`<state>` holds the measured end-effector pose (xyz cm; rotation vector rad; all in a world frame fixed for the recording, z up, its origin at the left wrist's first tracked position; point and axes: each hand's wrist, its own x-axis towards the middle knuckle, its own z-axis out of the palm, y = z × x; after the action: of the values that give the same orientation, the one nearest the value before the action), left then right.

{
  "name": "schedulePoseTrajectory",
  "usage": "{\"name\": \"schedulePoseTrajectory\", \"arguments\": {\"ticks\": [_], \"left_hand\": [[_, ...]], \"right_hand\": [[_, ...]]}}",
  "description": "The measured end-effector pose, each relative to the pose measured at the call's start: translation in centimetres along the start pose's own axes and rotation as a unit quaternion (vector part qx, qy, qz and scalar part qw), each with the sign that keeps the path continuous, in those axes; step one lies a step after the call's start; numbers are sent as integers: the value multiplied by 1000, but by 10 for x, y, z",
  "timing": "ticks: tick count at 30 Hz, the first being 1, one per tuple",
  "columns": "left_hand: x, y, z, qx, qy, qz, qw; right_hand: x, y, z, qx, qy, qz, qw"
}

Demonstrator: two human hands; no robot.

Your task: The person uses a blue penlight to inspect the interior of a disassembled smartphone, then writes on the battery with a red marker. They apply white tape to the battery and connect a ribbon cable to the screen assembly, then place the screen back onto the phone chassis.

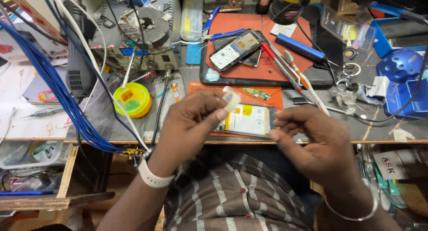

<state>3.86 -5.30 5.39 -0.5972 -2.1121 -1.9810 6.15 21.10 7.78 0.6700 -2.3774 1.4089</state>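
Striped brown-and-white shirt cloth (236,200) fills the bottom of the view, and above it both hands are raised over the front edge of the cluttered grey counter (107,124). On the left hand (189,124), which wears a white wristband (154,177), the thumb and fingers pinch a small pale, translucent roll of tape (232,99), so this grip is clenched on the tape, held just above the counter's front edge. Just beside it, the right hand (312,139), with a thin silver bangle (354,213) at the wrist, has its fingertips drawn together near the left hand; it seems to pinch something very thin, but what, if anything, lies between them cannot be told. Between and below the two hands lies an opened black phone with a white-and-yellow battery exposed (247,120), flat on the counter near its front edge. Beyond it, a small green circuit board (257,94) rests on an orange mat. Farther back, a second opened phone (235,50) lies tilted on a rust-red work mat in a black tray (267,68), beside a red-handled screwdriver (278,63) and a blue soldering tool (298,48). At the left, a round yellow-green tin (132,99) sits near a thick bundle of blue wires (62,97).
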Motion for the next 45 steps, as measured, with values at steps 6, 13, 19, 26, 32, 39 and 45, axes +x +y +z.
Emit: {"name": "schedulePoseTrajectory", "arguments": {"ticks": [6, 13, 19, 26, 32, 39, 45], "left_hand": [[-8, 11, 19, -8, -25, -19, 999], [-8, 15, 30, 89, 21, 55, 994], [-11, 16, 40, 124, 63, 52, 989], [-13, 15, 43, 132, 68, 89, 985], [-12, 13, 44, 136, 79, 89, 984], [-12, 12, 44, 152, 82, 95, 980], [-11, 12, 44, 129, 76, 86, 985]], "right_hand": [[9, -18, 23, 32, 12, -51, 998], [12, -23, 30, -31, 28, -46, 998], [10, -20, 35, -26, 61, -43, 997], [10, -11, 32, 12, 30, -89, 996], [9, -4, 36, 122, 22, -15, 992], [6, 4, 37, 91, 23, -40, 995], [5, 12, 37, 156, 8, -27, 987]]}}
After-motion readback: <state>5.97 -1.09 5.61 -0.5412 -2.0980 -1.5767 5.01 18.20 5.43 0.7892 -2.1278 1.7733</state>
